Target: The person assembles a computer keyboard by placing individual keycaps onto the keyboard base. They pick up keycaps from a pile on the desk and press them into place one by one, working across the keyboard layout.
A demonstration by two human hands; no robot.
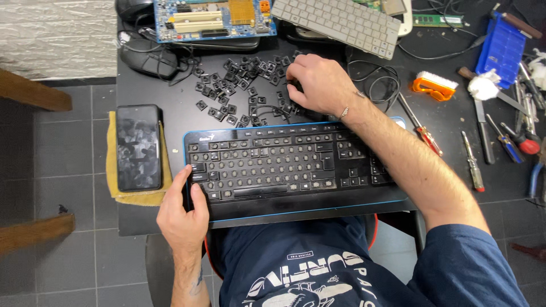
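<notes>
Head view: left hand point(183, 219) grips keyboard point(284, 170); right hand point(315, 85) rests on loose keycaps point(233, 91).

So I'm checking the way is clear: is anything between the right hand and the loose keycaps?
Nothing visible: the right hand already rests on the pile of loose keycaps behind the black keyboard. The left hand grips that keyboard's near-left corner.

A black keyboard point(284, 167) with a blue rim lies flat at the table's near edge, most keycaps missing. Loose black keycaps point(239, 85) lie scattered just behind it.
</notes>
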